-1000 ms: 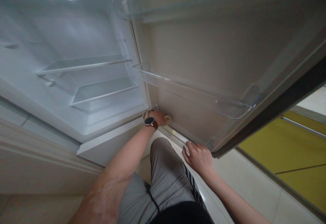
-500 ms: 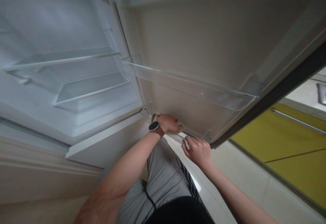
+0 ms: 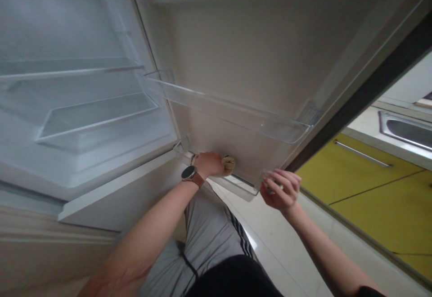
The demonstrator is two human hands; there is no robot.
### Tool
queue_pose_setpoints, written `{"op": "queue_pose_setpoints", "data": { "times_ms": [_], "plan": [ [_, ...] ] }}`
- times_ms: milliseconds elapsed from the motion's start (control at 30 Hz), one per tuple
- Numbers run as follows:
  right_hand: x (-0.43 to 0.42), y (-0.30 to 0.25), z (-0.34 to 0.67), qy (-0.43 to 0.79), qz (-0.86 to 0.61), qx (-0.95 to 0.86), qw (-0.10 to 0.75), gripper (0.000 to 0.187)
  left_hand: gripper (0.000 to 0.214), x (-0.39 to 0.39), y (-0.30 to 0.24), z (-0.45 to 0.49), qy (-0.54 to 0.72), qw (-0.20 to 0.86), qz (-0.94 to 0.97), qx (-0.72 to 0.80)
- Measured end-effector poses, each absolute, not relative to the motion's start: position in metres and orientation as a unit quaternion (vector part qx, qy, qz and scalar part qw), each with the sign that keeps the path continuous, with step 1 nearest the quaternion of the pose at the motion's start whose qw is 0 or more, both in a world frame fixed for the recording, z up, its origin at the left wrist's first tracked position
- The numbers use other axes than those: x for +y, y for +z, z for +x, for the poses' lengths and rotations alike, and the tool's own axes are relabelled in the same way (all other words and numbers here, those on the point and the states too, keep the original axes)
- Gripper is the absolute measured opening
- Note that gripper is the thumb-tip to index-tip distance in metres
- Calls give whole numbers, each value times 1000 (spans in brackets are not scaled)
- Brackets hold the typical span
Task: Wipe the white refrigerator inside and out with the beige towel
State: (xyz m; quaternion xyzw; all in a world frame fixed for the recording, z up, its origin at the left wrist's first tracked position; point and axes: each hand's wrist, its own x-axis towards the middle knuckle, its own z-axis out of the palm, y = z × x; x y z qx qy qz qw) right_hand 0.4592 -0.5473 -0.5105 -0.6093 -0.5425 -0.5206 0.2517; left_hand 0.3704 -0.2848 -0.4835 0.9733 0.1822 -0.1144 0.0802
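Beige cloth [image 3: 230, 164]: bunched into a wad under the fingertips of the left hand [image 3: 209, 164] and pressed flat against the pale inner liner of the fridge door [image 3: 256, 54], low down, just above the bottom door rail [image 3: 238, 182]. Only its right-hand end shows past the fingers.

Left hand: closed over the cloth, knuckles up, wrist bearing a dark watch [image 3: 189, 173] on a brown strap. The forearm reaches up and across from the lower left.

Right hand [image 3: 281, 189]: fingers curled around the door's lower free corner, thumb beneath. It holds no cloth, and sits apart from the left hand, further along the same bottom edge.

Lie of things: the cloth is on the right of the left hand, towards the right hand. The bottom rail runs long from the hinge side at the left down to the free corner at the right, with both hands along it. The left hand is the nearer to the cloth.

Above: a clear door bin [image 3: 236, 118], close over the left hand, its long axis parallel to the rail.

Left: the fridge cavity with glass shelves [image 3: 94, 110].

Right: a yellow cabinet [image 3: 374, 189] with a bar handle [image 3: 362, 154], and a steel sink [image 3: 407, 129].

Below: grey trousers [image 3: 209, 238] and a pale tiled floor [image 3: 286, 247]
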Motion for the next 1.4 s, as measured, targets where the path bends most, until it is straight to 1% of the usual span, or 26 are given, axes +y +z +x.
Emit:
{"op": "queue_pose_setpoints", "data": {
  "times_ms": [67, 100, 167, 233, 300, 500, 667, 800, 933, 1033, 1200, 1400],
  "plan": [
    [-562, -499, 475, -593, -613, -461, 248, 45, 50, -268, -484, 366, -95, 48, 970, 220],
    [-566, -495, 481, -601, -629, -426, 248, 58, 48, -259, -483, 363, -87, 33, 966, 242],
    [-570, -491, 488, -570, -671, -391, 267, 82, 48, -241, -482, 358, -75, 15, 957, 278],
    [-565, -492, 488, -524, -699, -383, 300, 96, 51, -227, -481, 353, -67, 11, 952, 298],
    [-558, -495, 484, -507, -707, -373, 322, 101, 53, -218, -481, 350, -65, 7, 949, 307],
    [-546, -500, 483, -522, -690, -367, 342, 99, 53, -226, -482, 353, -94, 0, 959, 268],
    [-544, -501, 503, -522, -690, -361, 349, 98, 58, -269, -482, 368, -103, 10, 973, 206],
    [-542, -502, 521, -531, -676, -367, 356, 98, 62, -324, -482, 384, -88, 53, 985, 139],
    [-540, -503, 532, -526, -674, -368, 366, 95, 56, -366, -480, 396, -82, 119, 988, 50],
    [-538, -504, 537, -533, -669, -369, 363, 95, 56, -370, -478, 402, -133, 160, 978, 18],
    [-537, -505, 540, -547, -652, -378, 364, 93, 49, -356, -477, 409, -228, 204, 952, 2],
    [-538, -505, 538, -553, -656, -374, 352, 92, 49, -356, -474, 411, -241, 208, 948, 28]
  ]
}}
